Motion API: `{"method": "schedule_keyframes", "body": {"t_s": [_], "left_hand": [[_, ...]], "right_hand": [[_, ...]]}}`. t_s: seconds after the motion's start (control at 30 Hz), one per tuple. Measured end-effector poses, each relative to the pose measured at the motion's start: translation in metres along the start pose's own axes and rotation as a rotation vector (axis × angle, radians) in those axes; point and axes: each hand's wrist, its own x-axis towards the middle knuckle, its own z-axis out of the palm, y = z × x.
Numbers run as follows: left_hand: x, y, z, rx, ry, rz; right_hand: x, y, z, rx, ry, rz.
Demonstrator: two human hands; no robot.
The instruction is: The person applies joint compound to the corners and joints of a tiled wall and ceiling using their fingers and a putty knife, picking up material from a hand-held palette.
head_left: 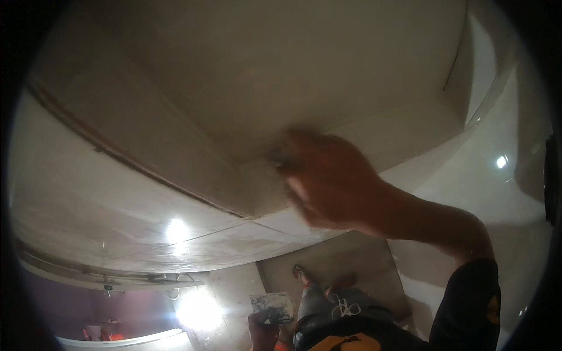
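My right hand (333, 181) is raised at the inner corner of a beige recess (199, 117), its fingers closed. Motion blurs the fingertips, and a small dark shape at them is too smeared to name. Low in the picture, beside my legs, my left hand (263, 330) grips a flat squarish plate (274, 306) smeared with pale paste. The hand is partly behind the plate and in shadow, well apart from the recess.
Glossy pale tiles (146, 222) with joint lines surround the recess, whose left edge (129, 158) looks rough and brown. A bright lamp (199, 310) shines at the lower left, near a purple wall (58, 298). My sandalled foot (301, 272) stands on the tiled floor (369, 263).
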Motion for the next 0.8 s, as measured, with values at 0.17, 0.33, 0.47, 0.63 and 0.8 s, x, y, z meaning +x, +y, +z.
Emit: {"method": "schedule_keyframes", "body": {"t_s": [0.17, 0.33, 0.47, 0.63, 0.8], "left_hand": [[0.001, 0.021, -0.021, 0.033, -0.115, 0.207], [0.008, 0.027, -0.018, -0.157, -0.043, 0.118], [0.009, 0.037, -0.028, -0.188, -0.106, 0.026], [-0.009, 0.012, -0.012, -0.425, -0.03, -0.234], [-0.002, 0.009, -0.014, -0.022, -0.215, 0.078]], "right_hand": [[-0.05, 0.022, 0.002, -0.171, 0.347, 0.283], [-0.024, -0.007, 0.016, 0.028, 0.347, 0.043], [-0.006, -0.02, 0.031, 0.004, 0.332, -0.028], [-0.003, -0.021, 0.018, 0.126, 0.239, 0.044], [-0.005, -0.012, 0.04, -0.016, 0.415, -0.07]]}}
